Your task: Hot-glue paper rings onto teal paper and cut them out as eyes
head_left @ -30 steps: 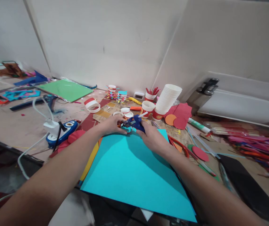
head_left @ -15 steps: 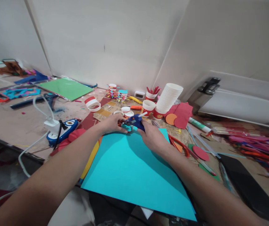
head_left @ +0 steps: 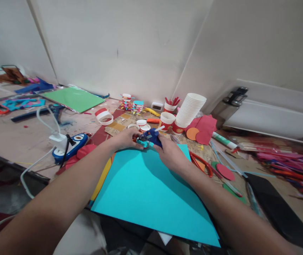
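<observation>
Eyed power strip (head_left: pixel 72 148) sits on the bench (head_left: pixel 34 132), away from our work | our left hand (head_left: pixel 125 139) pinches the small light-blue piece (head_left: pixel 143 143), maybe so it can't wiggle | big blue paper (head_left: pixel 151 187) lies below, maybe to catch drips | our right hand (head_left: pixel 171 153) wraps its fingers around the glue gun (head_left: pixel 154 137), nose by the piece | tall cups (head_left: pixel 191 109) stand back, out of our way

room opens over the turquoise sheet (head_left: pixel 151 198); cups (head_left: pixel 167 121) stand beyond the glue gun (head_left: pixel 153 135).
</observation>
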`<state>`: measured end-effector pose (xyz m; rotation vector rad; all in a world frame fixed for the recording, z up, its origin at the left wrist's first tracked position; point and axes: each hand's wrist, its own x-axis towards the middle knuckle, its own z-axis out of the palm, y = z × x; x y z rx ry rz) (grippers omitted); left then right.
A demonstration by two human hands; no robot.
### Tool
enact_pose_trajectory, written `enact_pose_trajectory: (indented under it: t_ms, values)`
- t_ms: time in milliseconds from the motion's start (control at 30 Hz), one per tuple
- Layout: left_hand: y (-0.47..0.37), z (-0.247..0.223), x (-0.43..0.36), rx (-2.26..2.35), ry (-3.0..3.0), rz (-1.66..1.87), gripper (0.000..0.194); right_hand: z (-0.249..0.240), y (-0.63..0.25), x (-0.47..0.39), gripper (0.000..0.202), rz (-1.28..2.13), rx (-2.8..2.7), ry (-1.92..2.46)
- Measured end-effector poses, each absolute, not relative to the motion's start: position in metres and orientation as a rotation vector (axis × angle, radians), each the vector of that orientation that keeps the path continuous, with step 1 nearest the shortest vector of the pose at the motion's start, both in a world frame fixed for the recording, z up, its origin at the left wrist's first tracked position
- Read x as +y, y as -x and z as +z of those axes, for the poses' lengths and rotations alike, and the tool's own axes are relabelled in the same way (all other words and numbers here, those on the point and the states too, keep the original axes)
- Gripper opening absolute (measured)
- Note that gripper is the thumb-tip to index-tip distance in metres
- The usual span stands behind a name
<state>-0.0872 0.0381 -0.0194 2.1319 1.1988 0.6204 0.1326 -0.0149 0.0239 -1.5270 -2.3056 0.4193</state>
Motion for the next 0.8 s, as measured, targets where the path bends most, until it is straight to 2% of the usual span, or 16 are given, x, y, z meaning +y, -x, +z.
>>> enact_pose_trajectory:
  t_ms: [333,800]
  values:
    - [0.0869,-0.0169,0.0366,1.231,-2.121,0.607,0.051,0.0219,-0.1343,-0.0131,0.036,0.361,-2.336,1.596]
    - [0.0876,-0.0208,0.0406,1.225,-2.148,0.615,0.053,0.025,-0.1389,-0.0172,0.044,0.195,-2.404,1.62]
